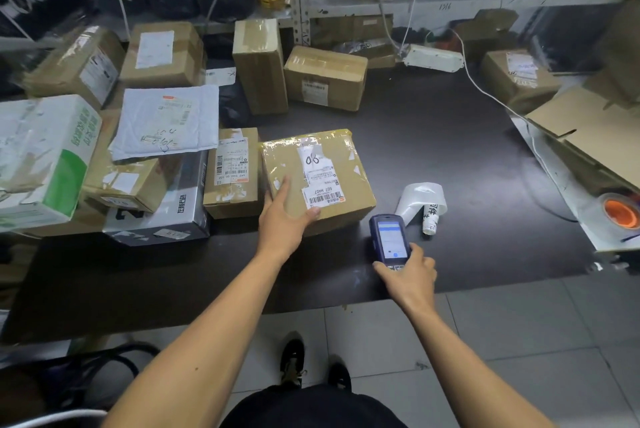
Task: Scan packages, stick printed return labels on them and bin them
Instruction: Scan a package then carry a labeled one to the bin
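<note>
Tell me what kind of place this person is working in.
Probably a parcel depot or returns back room. Taped cardboard boxes with shipping labels crowd the dark table, the right hand holds a handheld scanner, and a roll of labels lies beside the box under the left hand.

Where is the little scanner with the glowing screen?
The handheld scanner is in the right hand, low on the black table, right of the taped cardboard box.
</note>
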